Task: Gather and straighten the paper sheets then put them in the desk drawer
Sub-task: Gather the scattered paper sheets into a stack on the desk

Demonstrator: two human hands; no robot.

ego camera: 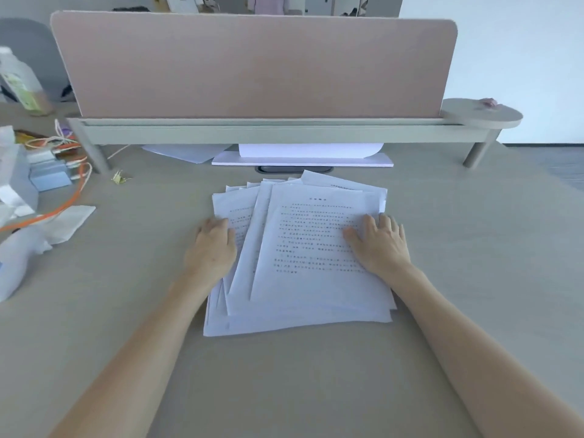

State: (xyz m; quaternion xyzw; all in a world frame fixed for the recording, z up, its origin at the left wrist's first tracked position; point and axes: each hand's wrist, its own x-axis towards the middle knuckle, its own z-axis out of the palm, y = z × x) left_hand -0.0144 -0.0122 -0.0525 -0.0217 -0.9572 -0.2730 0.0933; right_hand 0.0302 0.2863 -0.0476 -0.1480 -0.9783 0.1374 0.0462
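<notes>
Pressing — both hands [297, 245] flat | paper sheets [303, 279] fanned, uneven

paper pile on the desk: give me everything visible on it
The paper pile is a loose stack of white printed sheets, fanned and misaligned, corners sticking out at the far and left edges. It lies flat on the desk, in front of the shelf riser. The top sheet carries a short heading and lines of small print, too blurred to read. The left hand rests on its left edge, the right hand flat on its right side.

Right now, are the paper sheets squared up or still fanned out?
Fanned out: the paper sheets overlap at different angles, with corners sticking out on the left and top.
</notes>
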